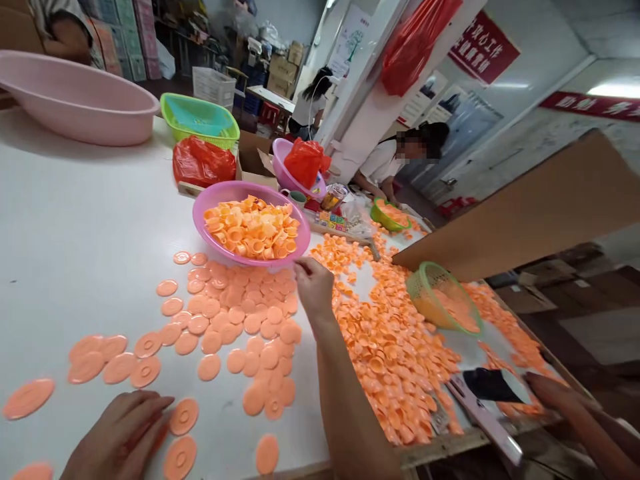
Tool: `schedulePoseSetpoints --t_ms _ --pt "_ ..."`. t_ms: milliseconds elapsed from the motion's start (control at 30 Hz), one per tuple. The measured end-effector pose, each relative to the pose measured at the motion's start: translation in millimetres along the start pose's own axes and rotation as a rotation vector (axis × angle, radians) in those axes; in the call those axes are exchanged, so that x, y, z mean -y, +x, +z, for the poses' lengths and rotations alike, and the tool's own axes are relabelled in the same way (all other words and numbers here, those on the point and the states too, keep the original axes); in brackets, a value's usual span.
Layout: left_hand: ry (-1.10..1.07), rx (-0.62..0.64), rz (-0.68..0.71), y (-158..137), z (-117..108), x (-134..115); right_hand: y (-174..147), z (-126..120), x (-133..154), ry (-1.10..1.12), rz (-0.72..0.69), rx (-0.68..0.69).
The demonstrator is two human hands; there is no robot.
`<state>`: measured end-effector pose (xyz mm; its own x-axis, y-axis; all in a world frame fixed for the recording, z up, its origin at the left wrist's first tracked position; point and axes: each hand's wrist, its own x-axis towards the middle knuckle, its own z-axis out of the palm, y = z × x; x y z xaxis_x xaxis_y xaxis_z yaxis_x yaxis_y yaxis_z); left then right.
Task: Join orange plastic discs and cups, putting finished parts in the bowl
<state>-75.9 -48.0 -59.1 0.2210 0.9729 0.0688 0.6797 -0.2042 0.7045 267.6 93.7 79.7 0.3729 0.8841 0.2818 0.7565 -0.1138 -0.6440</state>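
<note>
A Tug Could Spill It

The right hand (315,287), fingers pinched, is at the round pink plastic bowl (210,200) of small orange plastic cups (253,230); I can't tell if it grips. The left hand (117,437), fingers loosely open, is by flat orange plastic discs (183,417) on the white tabletop (90,253).

We see two parts of the camera wearer's own body, both bare: the left hand (117,433) at the lower left of the frame and the right hand (316,290) near the centre. On the left, we make out slender fingers (145,405) that taper towards rounded tips, with the hand cropped by the bottom edge. On the right, a narrow wrist (324,325) leads into a smooth forearm (343,393), long and rounded, broadening towards the bottom of the frame and bare along its whole visible length. Fingernails are too small for us to describe clearly
</note>
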Motion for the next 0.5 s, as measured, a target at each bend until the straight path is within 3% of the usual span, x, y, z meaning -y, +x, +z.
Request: schedulePoseSetpoints --t_ms 133,267,367,500 --pt "0.038 0.011 0.064 2.8 -1.4 -12.2 -32.0 -28.7 -76.3 -0.282 0.183 0.007" --pt "0.030 0.014 0.004 9.6 -14.4 -39.5 -48.8 -29.0 -112.2 -0.337 0.230 0.102" --pt "0.044 0.076 0.011 11.6 -18.5 -51.1 -57.6 -18.4 -104.0 -0.291 0.233 0.123" --pt "0.131 0.151 0.036 13.1 -14.1 -57.2 -93.3 2.5 -51.4 0.117 0.239 0.289"
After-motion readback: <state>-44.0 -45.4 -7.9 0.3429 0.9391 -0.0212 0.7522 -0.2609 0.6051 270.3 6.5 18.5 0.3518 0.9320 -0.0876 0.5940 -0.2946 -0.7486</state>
